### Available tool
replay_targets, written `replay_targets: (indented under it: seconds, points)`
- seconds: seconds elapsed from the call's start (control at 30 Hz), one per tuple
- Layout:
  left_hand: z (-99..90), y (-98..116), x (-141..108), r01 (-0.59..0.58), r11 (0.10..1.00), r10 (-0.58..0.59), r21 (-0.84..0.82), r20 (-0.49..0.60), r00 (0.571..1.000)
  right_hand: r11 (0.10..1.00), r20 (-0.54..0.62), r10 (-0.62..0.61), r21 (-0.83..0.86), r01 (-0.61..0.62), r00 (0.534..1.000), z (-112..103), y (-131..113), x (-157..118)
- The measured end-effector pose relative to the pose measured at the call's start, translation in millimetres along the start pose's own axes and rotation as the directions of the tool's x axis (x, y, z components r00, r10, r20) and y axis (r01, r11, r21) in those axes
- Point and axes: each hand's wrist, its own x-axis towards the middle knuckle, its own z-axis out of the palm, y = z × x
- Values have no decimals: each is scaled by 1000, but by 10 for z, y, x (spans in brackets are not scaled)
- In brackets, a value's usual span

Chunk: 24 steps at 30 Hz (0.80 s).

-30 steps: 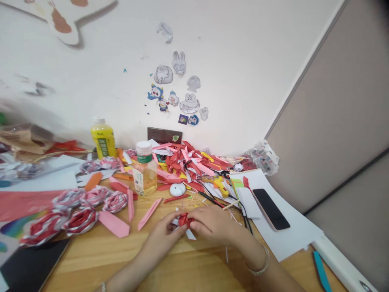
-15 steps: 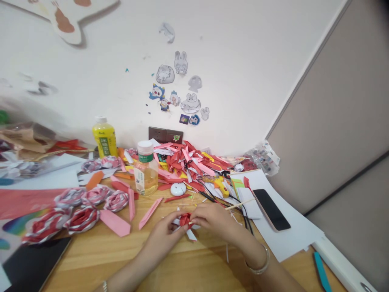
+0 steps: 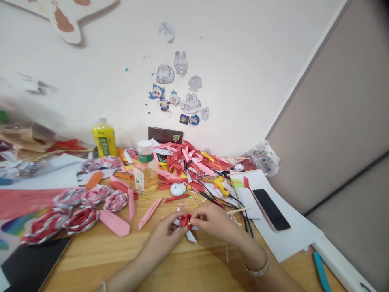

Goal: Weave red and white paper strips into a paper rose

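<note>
A: Head view, the only one: what does the left hand (image 3: 166, 227) hold?

B: A red folded paper piece (image 3: 184, 221), pinched between thumb and fingers, above the bare front part of the wooden table (image 3: 170, 269). White strips (image 3: 191, 236) project from beneath it.

A: And the right hand (image 3: 209, 219)?

B: Its thumb and fingers are closed narrowly on a pale stick (image 3: 240, 210). The near tip meets the red piece; the far end emerges behind the hand, just beside the black cables (image 3: 249, 226).

A: What differs from half a second ago?

B: The stick's far end has dropped, so the shaft lies flatter; the left hand's pinch is unchanged.

A: And the surroundings?

B: Unmoved: the pile of folded strips (image 3: 179, 162) by the wall, the glue gun (image 3: 221, 186) near its right edge, and the phone (image 3: 271, 209) on white sheets (image 3: 288, 243).
</note>
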Motion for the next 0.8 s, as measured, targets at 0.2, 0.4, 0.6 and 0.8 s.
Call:
replay_targets:
  seconds: [0.2,0.4,0.6,0.8]
  points:
    - [2,-1,3,-17,1000,17,13,-9,1000,999,-9,31,44,-31,999,19,13,-1]
    - [5,1,-1,-12,999,13,35,-17,1000,996,-38,22,86,-18,999,31,4,-21]
    - [6,2,-6,-30,999,30,31,3,1000,1000,-72,-27,1,27,997,15,-56,-36]
    - [7,9,-9,-15,1000,15,19,13,1000,991,-43,-84,-105,79,996,21,-58,-32]
